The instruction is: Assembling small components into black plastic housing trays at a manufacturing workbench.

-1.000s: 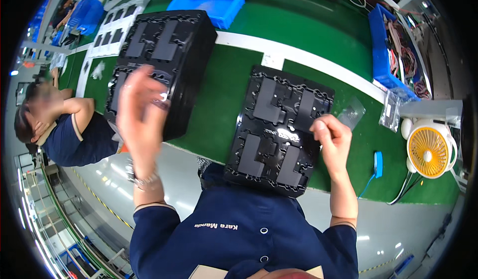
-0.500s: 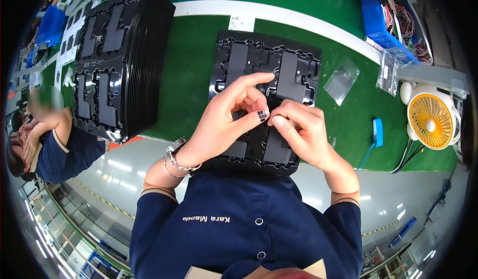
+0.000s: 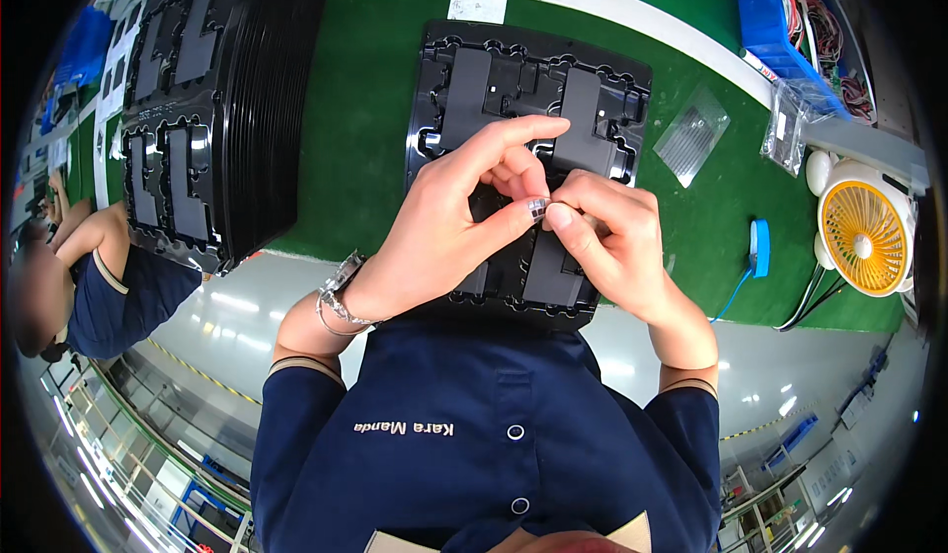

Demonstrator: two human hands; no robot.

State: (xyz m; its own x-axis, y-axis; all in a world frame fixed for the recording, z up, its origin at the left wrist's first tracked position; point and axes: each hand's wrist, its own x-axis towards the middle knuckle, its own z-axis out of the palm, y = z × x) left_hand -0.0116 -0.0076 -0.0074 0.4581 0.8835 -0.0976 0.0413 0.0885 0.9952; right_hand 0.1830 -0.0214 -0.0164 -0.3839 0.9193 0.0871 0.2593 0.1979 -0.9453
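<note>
Over the black moulded tray [image 3: 538, 54], my hands meet at their fingertips. My left hand [image 3: 459, 197] has its index finger extended over the tray and its thumb and other fingers curled together. A small light patch with dark squares [image 3: 537, 207] shows at the left thumb tip; whether it is a held piece or the nail, I cannot tell. My right hand [image 3: 617, 237] is closed, thumb and index finger pinched against the left thumb tip. What they pinch is hidden. Flat dark grey parts [image 3: 467, 94] lie in the tray's compartments, partly covered by my hands.
A tall stack of black trays [image 3: 262, 109] stands at left. To the right lie a clear plastic bag [image 3: 693, 136], a blue strap with a cord [image 3: 758, 247] and a white and orange fan [image 3: 861, 242]. A blue bin [image 3: 775, 35] holds wires. Another person [image 3: 128, 276] is at left.
The view has shifted slightly, so the trays appear higher. My fingertips have drawn closer together, and the right thumb and index finger now touch the left thumb tip.
</note>
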